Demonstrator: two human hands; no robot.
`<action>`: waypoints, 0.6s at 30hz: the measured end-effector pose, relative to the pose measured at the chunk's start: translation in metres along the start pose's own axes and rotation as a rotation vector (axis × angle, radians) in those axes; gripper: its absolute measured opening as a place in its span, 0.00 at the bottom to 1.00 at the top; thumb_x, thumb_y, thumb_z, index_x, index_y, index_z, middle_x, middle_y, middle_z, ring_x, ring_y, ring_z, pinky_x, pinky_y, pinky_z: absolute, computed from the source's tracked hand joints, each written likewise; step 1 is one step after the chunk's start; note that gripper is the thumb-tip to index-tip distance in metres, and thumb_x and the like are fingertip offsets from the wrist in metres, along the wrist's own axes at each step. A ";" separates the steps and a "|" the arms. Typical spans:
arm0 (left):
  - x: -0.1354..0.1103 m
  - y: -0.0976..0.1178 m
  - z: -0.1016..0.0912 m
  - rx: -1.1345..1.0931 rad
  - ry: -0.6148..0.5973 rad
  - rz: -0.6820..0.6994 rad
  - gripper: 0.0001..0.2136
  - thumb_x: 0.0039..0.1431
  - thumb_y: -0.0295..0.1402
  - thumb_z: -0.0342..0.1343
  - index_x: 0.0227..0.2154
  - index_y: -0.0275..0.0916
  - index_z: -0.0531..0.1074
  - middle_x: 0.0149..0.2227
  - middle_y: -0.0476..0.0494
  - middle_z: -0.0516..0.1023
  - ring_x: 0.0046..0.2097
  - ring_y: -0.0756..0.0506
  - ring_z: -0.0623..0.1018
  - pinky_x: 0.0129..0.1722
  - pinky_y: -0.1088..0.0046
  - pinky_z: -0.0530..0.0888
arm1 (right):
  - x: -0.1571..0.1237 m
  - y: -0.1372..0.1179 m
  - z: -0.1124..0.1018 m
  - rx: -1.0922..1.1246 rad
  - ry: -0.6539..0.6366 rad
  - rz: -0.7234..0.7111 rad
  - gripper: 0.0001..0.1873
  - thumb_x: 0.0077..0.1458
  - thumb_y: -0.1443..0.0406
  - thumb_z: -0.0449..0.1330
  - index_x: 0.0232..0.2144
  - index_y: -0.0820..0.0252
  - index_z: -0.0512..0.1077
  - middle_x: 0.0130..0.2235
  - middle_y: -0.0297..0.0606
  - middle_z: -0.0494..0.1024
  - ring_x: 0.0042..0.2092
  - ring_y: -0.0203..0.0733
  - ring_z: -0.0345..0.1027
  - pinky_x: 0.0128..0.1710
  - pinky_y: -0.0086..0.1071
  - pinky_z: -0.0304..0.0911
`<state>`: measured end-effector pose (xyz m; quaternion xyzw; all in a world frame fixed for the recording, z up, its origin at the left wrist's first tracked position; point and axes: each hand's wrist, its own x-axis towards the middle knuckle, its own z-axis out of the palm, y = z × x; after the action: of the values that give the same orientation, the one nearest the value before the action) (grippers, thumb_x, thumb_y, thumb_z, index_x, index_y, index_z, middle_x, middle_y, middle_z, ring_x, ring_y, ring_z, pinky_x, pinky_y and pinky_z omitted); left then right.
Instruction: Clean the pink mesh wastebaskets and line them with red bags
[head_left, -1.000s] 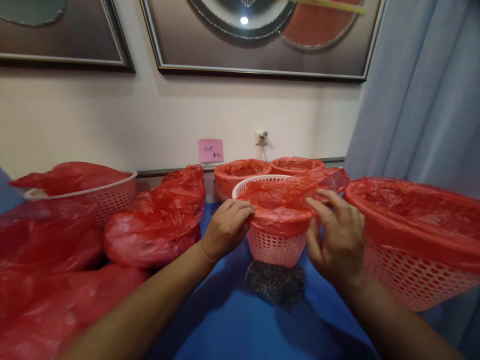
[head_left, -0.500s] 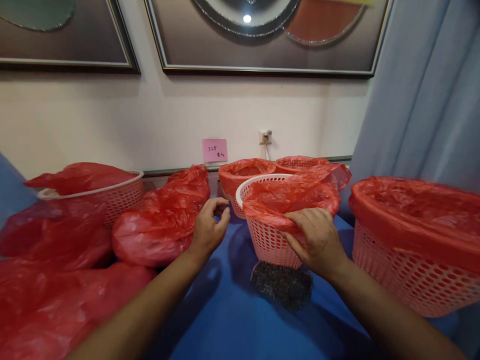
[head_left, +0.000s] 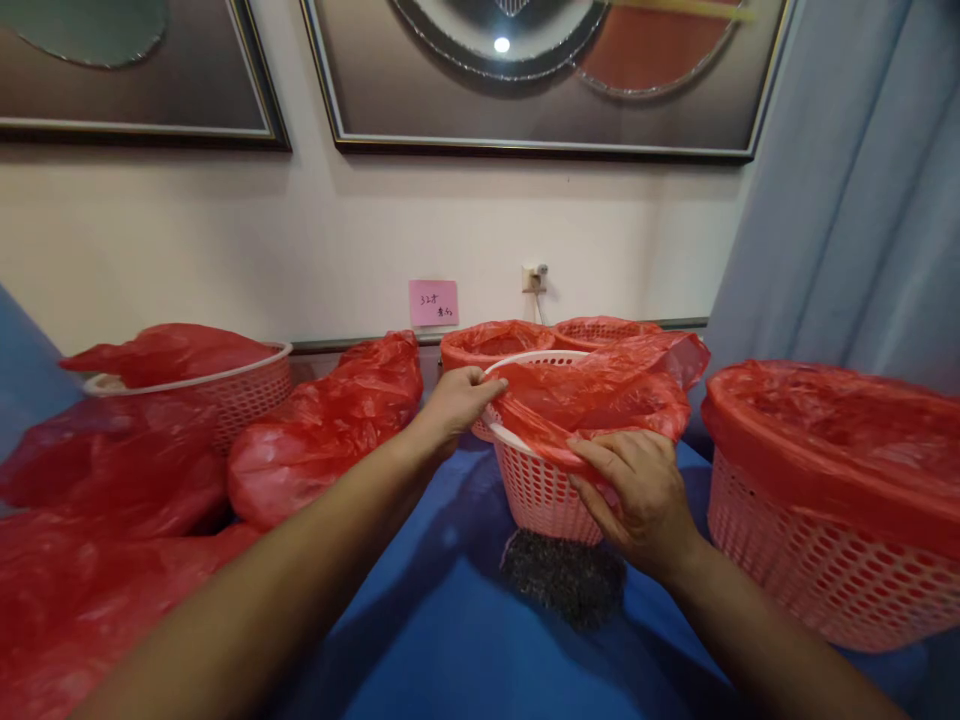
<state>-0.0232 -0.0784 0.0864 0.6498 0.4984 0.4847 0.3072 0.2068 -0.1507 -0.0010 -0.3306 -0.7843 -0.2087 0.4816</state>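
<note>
A pink perforated basket stands in the middle of the blue tabletop, with a red plastic bag lying over its mouth and partly pulled down its near side. My left hand pinches the bag's edge at the basket's left rim. My right hand grips the bag's hem against the basket's near wall, fingers pressed on the plastic. A dark grainy patch lies on the cloth just in front of the basket.
A big bag-lined basket stands at the right. Two more lined baskets sit behind. At left are loose red bags and a white-rimmed basket. A wall with a pink note, socket and grey curtain closes the back.
My left hand left the bag, drew back, then reached forward to pinch the bag at the basket's left rim. My right hand moved down onto the near hem and stayed there.
</note>
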 end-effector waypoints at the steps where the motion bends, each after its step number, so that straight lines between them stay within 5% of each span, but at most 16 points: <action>1: -0.001 0.002 -0.002 -0.024 0.028 -0.006 0.12 0.53 0.37 0.62 0.20 0.39 0.69 0.21 0.50 0.73 0.23 0.50 0.70 0.26 0.74 0.66 | 0.000 0.000 0.000 0.003 0.000 0.002 0.15 0.66 0.65 0.60 0.53 0.58 0.72 0.42 0.40 0.79 0.44 0.47 0.71 0.47 0.43 0.58; 6: -0.010 0.015 -0.014 -0.106 0.109 -0.042 0.13 0.51 0.34 0.65 0.18 0.38 0.67 0.20 0.51 0.72 0.23 0.52 0.69 0.26 0.76 0.65 | 0.000 0.005 0.001 0.013 0.016 0.027 0.12 0.66 0.65 0.60 0.51 0.58 0.73 0.41 0.39 0.80 0.44 0.46 0.71 0.47 0.42 0.59; 10: -0.022 0.027 -0.019 -0.404 0.070 -0.228 0.10 0.53 0.29 0.67 0.23 0.37 0.71 0.25 0.46 0.79 0.27 0.49 0.78 0.30 0.74 0.75 | -0.003 0.008 0.002 0.039 0.011 0.024 0.13 0.66 0.65 0.59 0.53 0.57 0.73 0.42 0.39 0.80 0.44 0.46 0.72 0.47 0.42 0.59; 13: -0.025 0.032 -0.019 -0.686 0.049 -0.336 0.03 0.57 0.22 0.63 0.31 0.34 0.76 0.30 0.42 0.82 0.31 0.47 0.81 0.35 0.71 0.80 | -0.005 0.009 0.005 0.078 0.028 0.019 0.15 0.68 0.67 0.58 0.54 0.54 0.73 0.43 0.37 0.80 0.44 0.44 0.72 0.48 0.42 0.58; 18: -0.010 0.033 -0.019 -0.943 0.124 -0.414 0.10 0.61 0.13 0.53 0.35 0.31 0.77 0.29 0.43 0.81 0.30 0.50 0.81 0.35 0.77 0.81 | -0.007 0.013 0.008 0.114 0.060 0.011 0.17 0.68 0.70 0.57 0.55 0.52 0.74 0.46 0.37 0.80 0.48 0.43 0.72 0.51 0.43 0.58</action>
<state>-0.0297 -0.0995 0.1189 0.2986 0.3612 0.6232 0.6261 0.2134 -0.1388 -0.0109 -0.3005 -0.7783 -0.1706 0.5243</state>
